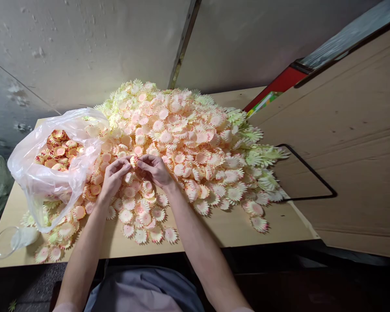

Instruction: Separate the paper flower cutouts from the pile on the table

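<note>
Over the front of a large heap of pale artificial flower pieces [182, 130], my two hands meet. Between my left hand [117, 171] and my right hand [155, 170] is a small pink-edged flower piece [134, 162], pinched by the fingertips of both. The pieces are round with jagged petals, cream to pink, some greenish at the heap's back and right side. To the left of my hands an open clear plastic bag [29, 160] holds several redder flower pieces [60, 149].
A clear cup [8, 242] lies tipped at the table's [113, 247] front left corner. On the right stand a large cardboard sheet [354, 143] and a black wire frame [315, 173]. A wall [84, 52] rises behind; a red box-like strip [276, 86] leans at the back right.
</note>
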Demonstrator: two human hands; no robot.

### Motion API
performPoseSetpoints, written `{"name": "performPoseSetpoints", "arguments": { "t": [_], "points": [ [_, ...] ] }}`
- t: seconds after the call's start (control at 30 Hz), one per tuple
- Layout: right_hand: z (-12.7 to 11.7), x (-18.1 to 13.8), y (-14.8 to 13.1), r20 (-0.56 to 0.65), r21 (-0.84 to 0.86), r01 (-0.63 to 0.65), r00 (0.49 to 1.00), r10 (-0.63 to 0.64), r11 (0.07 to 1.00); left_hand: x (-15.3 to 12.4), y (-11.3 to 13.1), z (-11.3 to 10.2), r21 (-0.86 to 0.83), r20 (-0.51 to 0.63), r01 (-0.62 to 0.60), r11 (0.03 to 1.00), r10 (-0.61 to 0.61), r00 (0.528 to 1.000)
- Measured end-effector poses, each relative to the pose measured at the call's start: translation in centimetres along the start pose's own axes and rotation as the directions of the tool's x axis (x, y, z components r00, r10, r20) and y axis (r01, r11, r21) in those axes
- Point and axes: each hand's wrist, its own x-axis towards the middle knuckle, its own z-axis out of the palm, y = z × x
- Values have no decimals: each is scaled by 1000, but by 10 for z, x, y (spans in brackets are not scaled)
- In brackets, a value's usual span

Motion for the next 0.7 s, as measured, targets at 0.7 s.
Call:
{"name": "performPoseSetpoints", "arguments": {
  "t": [0.7],
  "points": [
    [0, 4, 0, 60, 338, -18, 998, -3, 941, 3, 6, 3, -311, -112, 104, 945, -145, 983]
  ]
}}
